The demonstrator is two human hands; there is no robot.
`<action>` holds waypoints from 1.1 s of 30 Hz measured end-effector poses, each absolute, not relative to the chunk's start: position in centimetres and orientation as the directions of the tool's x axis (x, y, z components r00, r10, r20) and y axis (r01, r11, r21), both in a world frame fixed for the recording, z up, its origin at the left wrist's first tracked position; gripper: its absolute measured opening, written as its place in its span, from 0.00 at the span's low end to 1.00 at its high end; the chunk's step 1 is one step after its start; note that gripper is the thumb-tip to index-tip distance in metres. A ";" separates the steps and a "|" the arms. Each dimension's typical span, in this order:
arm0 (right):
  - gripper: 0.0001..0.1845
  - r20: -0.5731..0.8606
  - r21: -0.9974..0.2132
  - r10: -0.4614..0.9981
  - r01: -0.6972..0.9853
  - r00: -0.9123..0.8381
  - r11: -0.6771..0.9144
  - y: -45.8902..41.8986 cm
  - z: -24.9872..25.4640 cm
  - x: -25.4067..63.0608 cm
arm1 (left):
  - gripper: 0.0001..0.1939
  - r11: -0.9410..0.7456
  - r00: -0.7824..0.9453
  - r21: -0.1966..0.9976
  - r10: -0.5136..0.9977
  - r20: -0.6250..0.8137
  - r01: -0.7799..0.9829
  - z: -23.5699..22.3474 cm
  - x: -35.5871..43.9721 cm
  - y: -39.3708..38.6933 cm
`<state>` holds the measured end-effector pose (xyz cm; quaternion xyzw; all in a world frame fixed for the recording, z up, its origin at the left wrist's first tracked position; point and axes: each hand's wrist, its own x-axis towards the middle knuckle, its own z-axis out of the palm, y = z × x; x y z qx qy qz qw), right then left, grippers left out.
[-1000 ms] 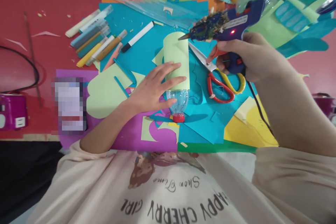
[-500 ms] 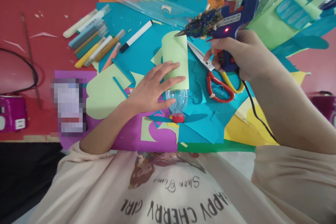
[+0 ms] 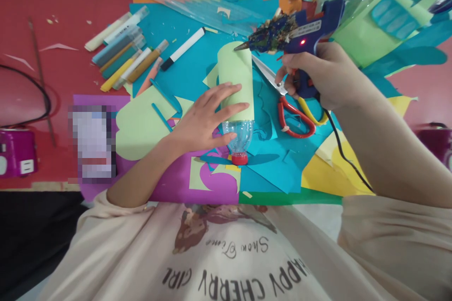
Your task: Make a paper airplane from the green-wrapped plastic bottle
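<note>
A clear plastic bottle (image 3: 240, 134) with a red cap lies on the table, wrapped in pale green paper (image 3: 236, 75). My left hand (image 3: 203, 117) rests on the wrap with fingers stretched flat, pressing the paper against the bottle. My right hand (image 3: 318, 75) grips a blue hot glue gun (image 3: 296, 33), its red light on, with a finger on the orange trigger. The gun's nozzle points at the far edge of the green wrap, just above it.
Red-and-yellow-handled scissors (image 3: 293, 108) lie right of the bottle. Several markers and glue sticks (image 3: 123, 54) lie at the left. Cut sheets of coloured paper (image 3: 176, 70) cover the red table. A purple box (image 3: 16, 153) and black cable (image 3: 31, 84) sit far left.
The glue gun moved slightly left and toward the far edge of the green wrap. My left hand stayed pressed on the bottle.
</note>
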<state>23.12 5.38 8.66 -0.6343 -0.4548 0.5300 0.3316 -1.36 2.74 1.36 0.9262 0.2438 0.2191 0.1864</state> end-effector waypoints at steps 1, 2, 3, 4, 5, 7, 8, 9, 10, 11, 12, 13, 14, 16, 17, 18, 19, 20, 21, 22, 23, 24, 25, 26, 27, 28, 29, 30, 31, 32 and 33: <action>0.15 -0.374 -0.900 0.927 0.231 0.024 -0.369 5.4 8.6 23.1 | 0.28 -0.811 0.785 0.452 0.534 0.314 0.371 1.3 -1.4 2.7; 0.15 -0.375 -0.899 0.927 0.234 0.024 -0.370 5.4 8.6 23.1 | 0.28 -0.810 0.784 0.453 0.535 0.315 0.371 1.3 -1.4 2.7; 0.16 -0.378 -0.897 0.925 0.238 0.024 -0.373 5.4 8.5 23.1 | 0.28 -0.809 0.783 0.456 0.536 0.316 0.370 1.3 -1.4 2.7; 0.16 -0.380 -0.895 0.925 0.242 0.026 -0.375 5.4 8.5 23.2 | 0.28 -0.808 0.783 0.459 0.536 0.315 0.369 1.3 -1.4 2.7; 0.16 -0.382 -0.893 0.924 0.247 0.028 -0.377 5.4 8.5 23.2 | 0.28 -0.806 0.784 0.462 0.538 0.309 0.370 1.3 -1.4 2.7; 0.16 -0.380 -0.891 0.924 0.257 0.031 -0.375 5.4 8.5 23.3 | 0.28 -0.798 0.788 0.468 0.544 0.288 0.380 1.4 -1.4 2.7; 0.16 -0.376 -0.891 0.926 0.262 0.030 -0.371 5.3 8.5 23.3 | 0.28 -0.795 0.789 0.468 0.547 0.279 0.385 1.4 -1.4 2.7; 0.15 -0.375 -0.890 0.927 0.267 0.029 -0.369 5.3 8.6 23.3 | 0.28 -0.794 0.790 0.467 0.548 0.275 0.389 1.4 -1.4 2.7; 0.16 -0.378 -0.888 0.925 0.271 0.032 -0.372 5.3 8.6 23.4 | 0.28 -0.795 0.789 0.465 0.548 0.277 0.389 1.4 -1.4 2.7; 0.16 -0.384 -0.884 0.923 0.273 0.036 -0.379 5.2 8.7 23.4 | 0.28 -0.798 0.788 0.463 0.546 0.284 0.386 1.4 -1.4 2.7; 0.17 -0.393 -0.880 0.919 0.272 0.045 -0.389 5.2 8.8 23.5 | 0.28 -0.800 0.786 0.463 0.544 0.294 0.382 1.4 -1.4 2.7; 0.17 -0.400 -0.876 0.915 0.270 0.057 -0.400 5.2 8.8 23.6 | 0.28 -0.801 0.783 0.464 0.544 0.303 0.377 1.4 -1.4 2.7; 0.17 -0.405 -0.873 0.912 0.266 0.068 -0.408 5.2 8.8 23.7 | 0.28 -0.801 0.780 0.467 0.544 0.310 0.373 1.3 -1.4 2.7; 0.17 -0.399 -0.876 0.914 0.261 0.076 -0.405 5.1 8.7 24.0 | 0.28 -0.799 0.776 0.477 0.546 0.317 0.367 1.3 -1.4 2.7; 0.17 -0.393 -0.880 0.917 0.259 0.076 -0.398 5.1 8.6 24.2 | 0.28 -0.798 0.775 0.481 0.545 0.319 0.363 1.3 -1.4 2.7; 0.17 -0.386 -0.882 0.919 0.260 0.076 -0.392 5.0 8.5 24.4 | 0.28 -0.798 0.776 0.483 0.544 0.318 0.361 1.3 -1.4 2.7; 0.17 -0.378 -0.884 0.923 0.267 0.076 -0.384 5.0 8.4 24.6 | 0.28 -0.798 0.778 0.483 0.543 0.316 0.361 1.3 -1.4 2.7; 0.17 -0.369 -0.883 0.926 0.280 0.078 -0.376 5.0 8.3 24.7 | 0.28 -0.798 0.780 0.481 0.542 0.312 0.362 1.3 -1.4 2.7; 0.17 -0.359 -0.883 0.930 0.293 0.082 -0.367 4.9 8.4 24.8 | 0.28 -0.799 0.782 0.478 0.542 0.308 0.366 1.4 -1.4 2.7; 0.16 -0.347 -0.883 0.934 0.304 0.088 -0.357 4.9 8.5 24.9 | 0.28 -0.799 0.783 0.474 0.542 0.304 0.369 1.4 -1.4 2.8; 0.15 -0.334 -0.885 0.938 0.309 0.096 -0.347 4.8 8.6 24.9 | 0.28 -0.800 0.784 0.470 0.543 0.300 0.373 1.4 -1.4 2.8; 0.14 -0.322 -0.890 0.941 0.304 0.105 -0.339 4.7 8.9 24.8 | 0.28 -0.799 0.784 0.469 0.545 0.297 0.378 1.4 -1.4 2.8; 0.13 -0.314 -0.897 0.943 0.290 0.114 -0.334 4.7 9.2 24.6 | 0.28 -0.797 0.783 0.468 0.548 0.294 0.381 1.4 -1.4 2.7; 0.13 -0.305 -0.904 0.945 0.275 0.122 -0.327 4.6 9.5 24.5 | 0.27 -0.794 0.781 0.471 0.552 0.294 0.384 1.4 -1.4 2.7; 0.12 -0.300 -0.908 0.946 0.267 0.126 -0.323 4.6 9.8 24.3 | 0.27 -0.791 0.778 0.475 0.555 0.294 0.385 1.4 -1.4 2.7; 0.12 -0.298 -0.909 0.946 0.266 0.124 -0.321 4.5 10.1 24.1 | 0.28 -0.789 0.776 0.480 0.557 0.295 0.384 1.4 -1.4 2.7; 0.13 -0.298 -0.908 0.948 0.271 0.116 -0.319 4.5 10.2 23.9 | 0.28 -0.787 0.776 0.485 0.558 0.293 0.383 1.4 -1.4 2.7; 0.13 -0.298 -0.906 0.949 0.282 0.105 -0.315 4.5 10.2 23.7 | 0.28 -0.784 0.777 0.489 0.560 0.288 0.384 1.4 -1.4 2.7; 0.13 -0.298 -0.902 0.950 0.299 0.090 -0.311 4.5 10.1 23.5 | 0.28 -0.780 0.778 0.492 0.562 0.281 0.386 1.4 -1.5 2.8; 0.14 -0.296 -0.900 0.952 0.312 0.074 -0.304 4.5 9.9 23.4 | 0.28 -0.776 0.779 0.495 0.565 0.272 0.390 1.4 -1.5 2.8; 0.14 -0.290 -0.900 0.955 0.321 0.061 -0.294 4.5 9.6 23.4 | 0.28 -0.773 0.780 0.498 0.567 0.264 0.394 1.5 -1.5 2.8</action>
